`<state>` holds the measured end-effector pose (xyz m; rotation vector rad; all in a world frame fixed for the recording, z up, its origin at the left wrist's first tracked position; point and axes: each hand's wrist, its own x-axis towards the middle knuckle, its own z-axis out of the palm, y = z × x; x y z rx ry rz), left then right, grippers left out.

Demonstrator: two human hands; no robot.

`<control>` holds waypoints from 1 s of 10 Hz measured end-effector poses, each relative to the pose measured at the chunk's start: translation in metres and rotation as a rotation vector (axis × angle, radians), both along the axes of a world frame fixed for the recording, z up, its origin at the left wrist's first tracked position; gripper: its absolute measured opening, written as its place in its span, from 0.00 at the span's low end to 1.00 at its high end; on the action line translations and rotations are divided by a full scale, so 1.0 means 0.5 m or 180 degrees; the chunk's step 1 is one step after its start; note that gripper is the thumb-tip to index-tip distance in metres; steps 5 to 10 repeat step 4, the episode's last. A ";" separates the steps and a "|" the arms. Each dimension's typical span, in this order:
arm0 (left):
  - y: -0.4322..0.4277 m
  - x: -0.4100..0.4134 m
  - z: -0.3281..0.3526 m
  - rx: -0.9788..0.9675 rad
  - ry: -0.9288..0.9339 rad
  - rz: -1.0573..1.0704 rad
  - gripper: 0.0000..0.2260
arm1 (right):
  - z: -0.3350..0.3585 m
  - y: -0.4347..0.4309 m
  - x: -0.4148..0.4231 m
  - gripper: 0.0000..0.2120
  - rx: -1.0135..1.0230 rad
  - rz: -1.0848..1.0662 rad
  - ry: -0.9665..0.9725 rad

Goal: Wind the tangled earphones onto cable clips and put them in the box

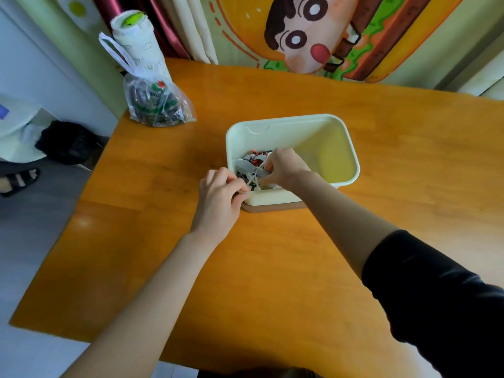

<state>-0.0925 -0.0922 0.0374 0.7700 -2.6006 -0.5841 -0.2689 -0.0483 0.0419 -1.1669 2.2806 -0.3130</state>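
A cream box (341,126) stands open on a brown lid in the middle of the wooden table (272,268). Its near left corner holds a heap of wound earphones and clips (252,158), grey, white, black and red. White earphone cable (252,178) stretches over the box's near left edge between my two hands. My left hand (219,199) pinches the cable just outside the box rim. Reaching into the box, my right hand (283,166) has its fingers curled round the other part of the cable above the heap.
A clear plastic bag (158,105) with dark cables and green parts lies at the table's far left corner, a white drawstring pouch (136,42) upright behind it. A cartoon cushion (313,31) leans beyond the far edge. The floor drops off at left.
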 end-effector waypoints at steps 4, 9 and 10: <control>0.002 0.001 0.000 -0.0049 -0.0043 -0.0062 0.03 | 0.011 0.008 -0.010 0.14 0.0025 0.0048 0.0011; 0.002 0.001 0.000 -0.0049 -0.0043 -0.0062 0.03 | 0.011 0.008 -0.010 0.14 0.0025 0.0048 0.0011; 0.002 0.001 0.000 -0.0049 -0.0043 -0.0062 0.03 | 0.011 0.008 -0.010 0.14 0.0025 0.0048 0.0011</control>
